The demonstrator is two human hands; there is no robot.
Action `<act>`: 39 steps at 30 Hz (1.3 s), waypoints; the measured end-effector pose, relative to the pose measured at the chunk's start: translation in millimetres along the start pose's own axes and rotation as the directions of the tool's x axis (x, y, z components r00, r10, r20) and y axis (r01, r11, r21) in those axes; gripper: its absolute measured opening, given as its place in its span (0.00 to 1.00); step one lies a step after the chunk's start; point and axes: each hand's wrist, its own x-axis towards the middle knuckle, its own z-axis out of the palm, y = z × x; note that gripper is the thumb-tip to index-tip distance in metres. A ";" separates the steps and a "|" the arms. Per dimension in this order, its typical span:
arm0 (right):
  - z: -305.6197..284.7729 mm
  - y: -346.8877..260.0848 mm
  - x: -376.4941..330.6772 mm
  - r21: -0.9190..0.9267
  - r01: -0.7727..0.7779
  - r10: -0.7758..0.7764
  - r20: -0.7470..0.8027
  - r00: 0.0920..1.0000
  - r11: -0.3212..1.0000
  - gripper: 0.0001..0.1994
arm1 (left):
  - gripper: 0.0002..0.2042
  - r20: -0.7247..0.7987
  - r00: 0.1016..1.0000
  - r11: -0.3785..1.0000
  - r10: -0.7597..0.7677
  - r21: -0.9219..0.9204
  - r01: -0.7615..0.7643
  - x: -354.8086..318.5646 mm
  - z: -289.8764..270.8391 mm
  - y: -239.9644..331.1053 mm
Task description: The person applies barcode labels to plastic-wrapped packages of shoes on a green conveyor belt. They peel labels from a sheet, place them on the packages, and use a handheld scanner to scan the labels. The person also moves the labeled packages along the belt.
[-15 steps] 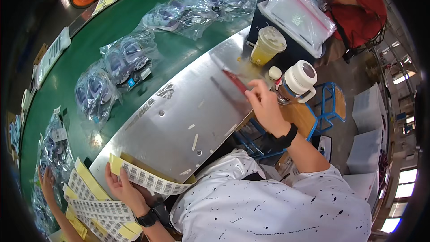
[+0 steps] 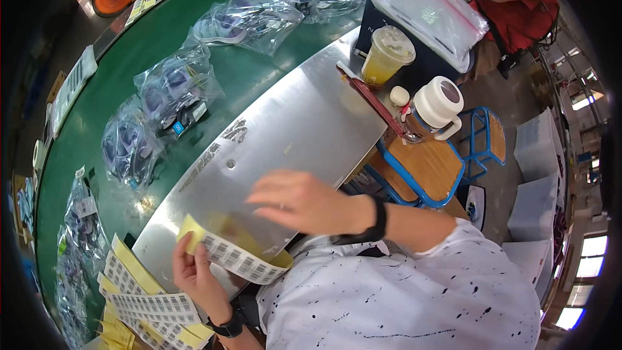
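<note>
My left hand pinches the near end of a yellow-backed strip of white barcode labels at the lower left, over the near edge of a bare metal plate. The strip droops to the right across my lap. My right hand hovers just above the strip with fingers spread and nothing in it; a black band sits on each wrist. More label strips lie stacked below my left hand.
A green conveyor belt carries several clear plastic bags of shoes. At the plate's far end stand an iced drink cup, a white jug, a blue stool. A person in red sits beyond.
My right hand has swung back from the far end of the plate near the jug to just above the label strip. My left hand still holds the strip, lifted slightly.
</note>
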 end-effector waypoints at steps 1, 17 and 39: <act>14.5 -7.1 12.9 0.101 -0.001 0.000 0.004 1.000 0.995 0.07 | 0.10 -0.018 1.000 0.999 0.011 0.036 -0.010 -4.9 9.5 14.6; 84.5 -36.2 81.2 0.123 0.347 -0.353 0.029 0.935 0.930 0.05 | 0.23 -0.020 0.994 0.955 -0.111 -0.280 0.101 -3.0 -21.2 19.1; 79.2 -11.5 142.4 0.292 0.008 -0.136 0.423 0.896 0.956 0.07 | 0.26 0.029 0.992 0.938 -0.121 -0.323 0.124 35.5 -18.8 12.3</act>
